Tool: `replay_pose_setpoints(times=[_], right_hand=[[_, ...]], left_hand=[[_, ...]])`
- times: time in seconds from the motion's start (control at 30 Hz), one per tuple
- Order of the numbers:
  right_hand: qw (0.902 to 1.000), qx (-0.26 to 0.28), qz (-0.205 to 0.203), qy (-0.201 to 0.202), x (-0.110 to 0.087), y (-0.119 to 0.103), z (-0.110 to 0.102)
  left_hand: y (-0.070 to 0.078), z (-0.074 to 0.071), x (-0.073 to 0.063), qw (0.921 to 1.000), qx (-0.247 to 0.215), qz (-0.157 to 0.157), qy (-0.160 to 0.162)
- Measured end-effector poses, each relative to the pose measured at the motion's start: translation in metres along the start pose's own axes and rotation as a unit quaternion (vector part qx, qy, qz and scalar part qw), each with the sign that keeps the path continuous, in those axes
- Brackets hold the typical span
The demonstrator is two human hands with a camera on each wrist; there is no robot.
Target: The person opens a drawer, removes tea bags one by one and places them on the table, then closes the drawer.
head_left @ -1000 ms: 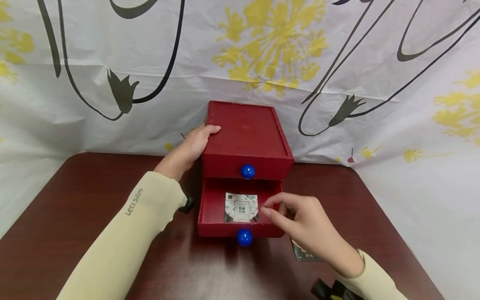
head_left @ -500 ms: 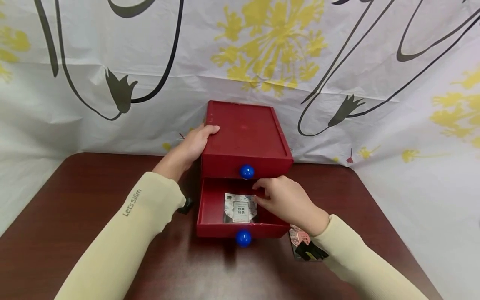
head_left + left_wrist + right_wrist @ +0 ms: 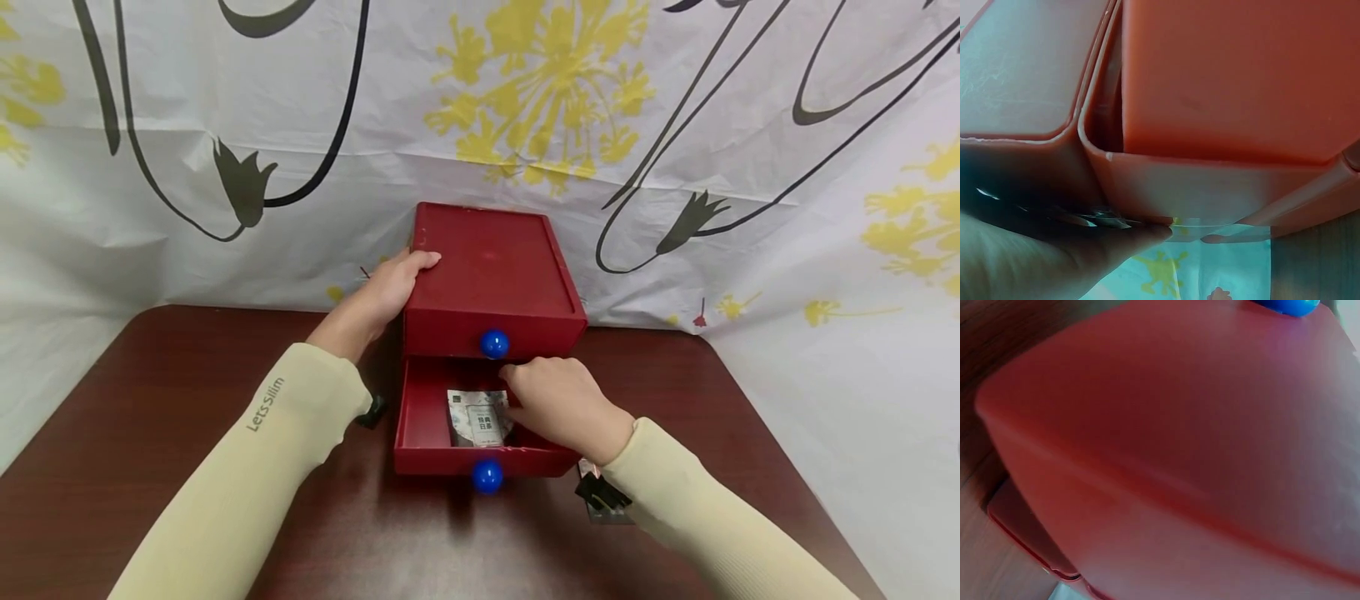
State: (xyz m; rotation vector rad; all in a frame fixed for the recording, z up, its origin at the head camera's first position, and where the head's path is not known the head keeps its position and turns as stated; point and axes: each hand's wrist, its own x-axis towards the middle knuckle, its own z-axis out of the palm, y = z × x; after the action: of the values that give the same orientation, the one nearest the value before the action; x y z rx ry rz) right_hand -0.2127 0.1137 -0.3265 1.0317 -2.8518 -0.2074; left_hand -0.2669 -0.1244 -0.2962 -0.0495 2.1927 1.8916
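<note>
A red two-drawer cabinet (image 3: 489, 262) stands at the back of the table, its lower drawer (image 3: 423, 417) pulled out. My left hand (image 3: 386, 287) holds the cabinet's upper left edge, thumb on top and the other fingers mostly hidden along the side. Inside the lower drawer lies a pale tea sachet (image 3: 471, 417) with a printed label, tilted and a little bent. My right hand (image 3: 558, 400) reaches in over the drawer's right side and pinches the sachet's right edge; its fingertips are partly hidden. The right wrist view is filled by the cabinet's red surface (image 3: 1172, 412).
Blue ball knobs stick out from the upper drawer (image 3: 494, 343) and the lower drawer (image 3: 487, 476). Another sachet (image 3: 606, 512) lies on the dark wooden table (image 3: 225, 400), partly under the right wrist. A patterned white cloth (image 3: 337, 75) hangs behind.
My right hand has moved left and inward over the drawer and taken the sachet's right edge. The sachet has tilted from lying flat. My left hand has stayed put.
</note>
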Motion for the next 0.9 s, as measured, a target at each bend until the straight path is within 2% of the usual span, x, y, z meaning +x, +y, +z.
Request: replay_pose_setpoints(times=[0.33, 0.7, 0.9], right_hand=[[0.9982, 0.019, -0.032, -0.047, 0.006, 0.001, -0.001], [0.9935, 0.053, -0.012, -0.100, 0.014, 0.002, -0.004], [0.9922, 0.068, -0.002, -0.105, 0.015, 0.003, -0.003]], left_hand=[[0.000, -0.001, 0.000, 1.0000, -0.001, -0.004, -0.003], [0.000, 0.001, 0.001, 0.9999, -0.011, 0.010, -0.001], [0.000, 0.000, 0.001, 0.9999, -0.012, 0.008, -0.003]])
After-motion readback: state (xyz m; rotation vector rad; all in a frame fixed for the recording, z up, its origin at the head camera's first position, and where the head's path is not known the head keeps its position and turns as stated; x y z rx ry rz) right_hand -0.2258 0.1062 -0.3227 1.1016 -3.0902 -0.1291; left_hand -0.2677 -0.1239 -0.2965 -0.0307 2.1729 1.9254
